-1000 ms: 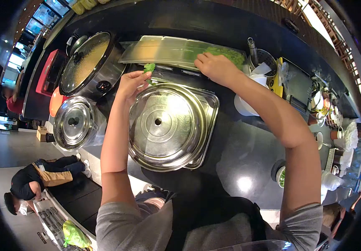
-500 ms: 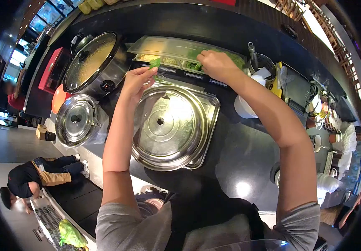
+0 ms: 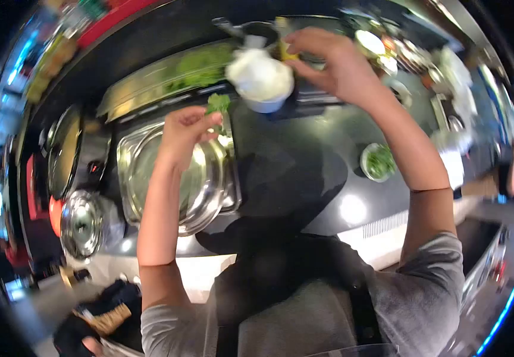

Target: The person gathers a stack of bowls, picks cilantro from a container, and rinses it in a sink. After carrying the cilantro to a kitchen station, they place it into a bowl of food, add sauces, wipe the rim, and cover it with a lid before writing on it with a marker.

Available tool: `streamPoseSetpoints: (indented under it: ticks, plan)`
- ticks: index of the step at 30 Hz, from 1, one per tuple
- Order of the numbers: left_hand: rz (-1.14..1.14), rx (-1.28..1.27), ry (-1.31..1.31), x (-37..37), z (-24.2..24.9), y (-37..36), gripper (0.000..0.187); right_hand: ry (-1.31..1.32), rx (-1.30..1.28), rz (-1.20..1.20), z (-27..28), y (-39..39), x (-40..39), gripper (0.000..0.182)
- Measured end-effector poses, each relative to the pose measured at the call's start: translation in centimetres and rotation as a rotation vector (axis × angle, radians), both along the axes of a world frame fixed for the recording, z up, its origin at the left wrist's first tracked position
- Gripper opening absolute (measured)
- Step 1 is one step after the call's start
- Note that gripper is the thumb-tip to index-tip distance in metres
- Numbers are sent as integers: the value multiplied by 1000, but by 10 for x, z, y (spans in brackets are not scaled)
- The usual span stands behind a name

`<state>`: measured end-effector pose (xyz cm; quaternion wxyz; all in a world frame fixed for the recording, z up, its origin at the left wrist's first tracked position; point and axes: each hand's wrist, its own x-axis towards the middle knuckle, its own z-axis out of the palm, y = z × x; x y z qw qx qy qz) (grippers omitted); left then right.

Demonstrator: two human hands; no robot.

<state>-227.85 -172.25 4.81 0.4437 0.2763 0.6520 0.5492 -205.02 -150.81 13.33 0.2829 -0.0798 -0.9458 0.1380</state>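
Between the thumb and fingers of my left hand is a green herb sprig, held above the right part of a round metal lid on a square metal tray. My right hand is raised with thumb and fingers apart, nothing visible between them. It is just right of a white tub with whitish material on top. A long ingredient container with a clear cover lies behind the metal lid. A small white bowl of green leaves sits on the dark counter, below my right forearm.
A large dark pot with a glass lid and a round glass lid stand at the left. Cups and utensils crowd the back right, blurred. Part of another person shows at the lower left.
The view has turned to the right. My right hand has left the ingredient container and opened beside the white tub. My left hand still holds the herb. The bowl of leaves has come into view.
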Motion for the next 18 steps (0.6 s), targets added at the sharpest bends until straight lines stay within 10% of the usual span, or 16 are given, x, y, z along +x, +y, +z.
streamPoseSetpoints:
  ticks: [7, 14, 18]
  plan:
    - [-474, 92, -70, 163, -31, 71, 18, 351, -254, -503, -17, 12, 219, 18]
    - [-458, 140, -37, 322, -89, 141, 24, 280, -655, -819, -129, -3, 344, 13]
    - [-621, 322, 791, 351, -107, 146, 31, 310, -763, -784, -144, -10, 377, 11]
